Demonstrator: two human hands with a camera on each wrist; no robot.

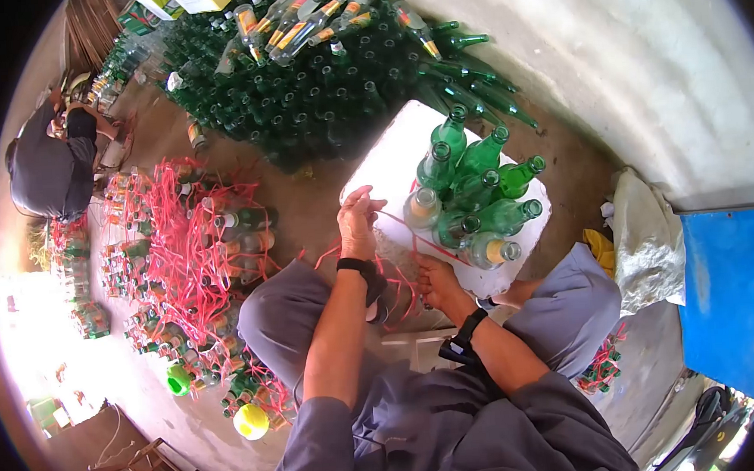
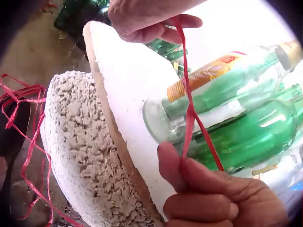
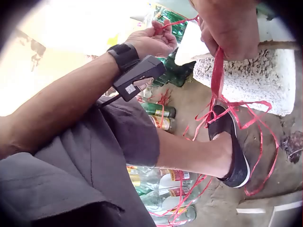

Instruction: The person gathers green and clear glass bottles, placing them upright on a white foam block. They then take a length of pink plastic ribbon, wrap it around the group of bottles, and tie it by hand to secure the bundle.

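Several glass bottles, mostly green, stand bunched on a white foam block. A clear bottle with an orange label is nearest in the left wrist view. My left hand holds red plastic string at the bottles' left side, the string passing between its fingers. My right hand, close to the block's near edge, pinches the same string between thumb and forefinger. Two strands cross between the hands, in front of the bottles. Loose string trails from my right hand past the block's rough side.
Bundles of bottles under red string cover the floor at left. Green bottles are massed at the back, with labelled bottles lying on top. Another person crouches at far left. A white sack and blue panel are at right.
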